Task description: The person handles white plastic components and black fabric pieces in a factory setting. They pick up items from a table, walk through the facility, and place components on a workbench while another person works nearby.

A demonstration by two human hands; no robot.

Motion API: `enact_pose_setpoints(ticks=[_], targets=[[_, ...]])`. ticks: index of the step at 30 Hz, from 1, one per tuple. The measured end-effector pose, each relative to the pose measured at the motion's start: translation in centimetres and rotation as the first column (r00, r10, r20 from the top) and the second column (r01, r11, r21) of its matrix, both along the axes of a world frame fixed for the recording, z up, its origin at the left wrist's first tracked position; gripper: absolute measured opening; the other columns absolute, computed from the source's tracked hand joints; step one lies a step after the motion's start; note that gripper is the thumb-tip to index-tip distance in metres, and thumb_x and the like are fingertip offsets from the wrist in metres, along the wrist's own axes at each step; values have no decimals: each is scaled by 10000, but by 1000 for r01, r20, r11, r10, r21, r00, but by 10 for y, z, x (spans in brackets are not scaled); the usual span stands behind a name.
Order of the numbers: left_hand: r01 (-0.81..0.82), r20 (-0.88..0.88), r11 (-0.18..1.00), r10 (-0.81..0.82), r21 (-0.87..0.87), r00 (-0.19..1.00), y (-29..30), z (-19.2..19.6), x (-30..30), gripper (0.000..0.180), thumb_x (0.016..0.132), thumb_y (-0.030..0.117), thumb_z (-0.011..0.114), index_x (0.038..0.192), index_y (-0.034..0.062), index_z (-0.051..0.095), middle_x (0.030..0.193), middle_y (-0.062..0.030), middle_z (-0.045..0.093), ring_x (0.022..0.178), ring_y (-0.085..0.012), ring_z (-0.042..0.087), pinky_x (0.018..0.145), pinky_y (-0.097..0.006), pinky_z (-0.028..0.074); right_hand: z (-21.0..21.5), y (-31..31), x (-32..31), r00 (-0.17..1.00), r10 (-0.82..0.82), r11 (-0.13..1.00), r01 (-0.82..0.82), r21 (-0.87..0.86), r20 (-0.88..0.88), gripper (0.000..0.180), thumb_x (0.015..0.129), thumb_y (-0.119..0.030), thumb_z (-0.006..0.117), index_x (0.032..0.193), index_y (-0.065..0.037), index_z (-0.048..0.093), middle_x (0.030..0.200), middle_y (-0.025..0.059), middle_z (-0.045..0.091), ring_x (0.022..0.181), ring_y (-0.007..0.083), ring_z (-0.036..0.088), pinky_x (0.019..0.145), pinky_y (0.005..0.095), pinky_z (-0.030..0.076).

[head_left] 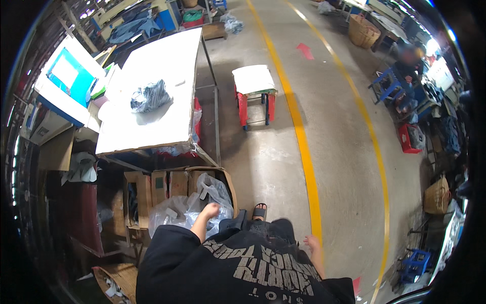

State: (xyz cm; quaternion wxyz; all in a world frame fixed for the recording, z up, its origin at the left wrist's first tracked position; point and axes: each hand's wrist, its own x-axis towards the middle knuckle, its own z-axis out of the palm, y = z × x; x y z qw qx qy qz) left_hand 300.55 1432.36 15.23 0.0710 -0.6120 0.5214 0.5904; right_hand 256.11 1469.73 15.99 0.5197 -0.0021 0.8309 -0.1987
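My left hand (pixel 211 209) is curled closed above a cardboard box (pixel 234 190) with clear plastic bags (pixel 174 206) in it. No object shows in its fingers, and I cannot tell whether it touches the plastic. Low at my right side hangs my right hand (pixel 313 243), fingers loosely apart and holding nothing, over the floor near a yellow line. On the white-topped table (pixel 167 55) ahead to the left lies a dark bundle (pixel 151 96), seemingly folded cloth in clear plastic.
A stool (pixel 254 80) with red legs stands right of the table. Yellow lines (pixel 307 157) run along the aisle. A seated person (pixel 407 63), a red crate (pixel 410 138) and a wicker basket (pixel 437 195) line the right side. Another basket (pixel 126 278) is at lower left.
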Motion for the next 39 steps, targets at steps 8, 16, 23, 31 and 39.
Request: enact_pose_setpoints(ticks=[8,16,23,31,39], targets=[[-98,-160,961,58,-259,985,-143,68,-135,349,980,168,560,1297,46,638,1060,-89,721,872,-165,665,810,-324,546,-14,-108,-141,953,298,954,-298,-17,50,421,924,-373,607,1158,-32,686,1029,117,730,906,265,682,783,418,504],[-542,-282,628,470,-559,836,-267,167,-187,263,978,140,556,1191,50,681,992,-123,751,904,-197,710,828,-325,554,-13,-343,-322,850,520,846,-526,88,82,420,933,-355,599,1238,-73,664,1078,109,723,978,258,662,853,421,502],[-373,-143,288,590,-882,794,-398,247,-212,283,987,174,558,1223,47,646,996,-191,733,923,-314,720,834,-415,549,30,-620,-374,802,572,815,-579,12,-170,329,1018,-258,516,1250,-61,641,1105,78,706,983,223,644,873,408,508],[175,461,458,644,-872,611,-574,199,-156,433,924,312,605,1220,-2,637,1215,-271,654,1154,-418,621,973,-502,489,64,-770,-300,757,633,728,-653,-208,-160,297,999,-249,563,1196,-54,670,978,70,726,862,184,676,778,363,529],[-197,382,514,799,-835,465,-629,204,-124,680,782,308,743,1320,-51,529,1169,-287,662,1106,-413,648,970,-488,512,23,-751,-305,635,758,648,-760,-58,147,294,982,-250,573,1168,-47,672,912,71,721,787,168,679,668,340,527]])
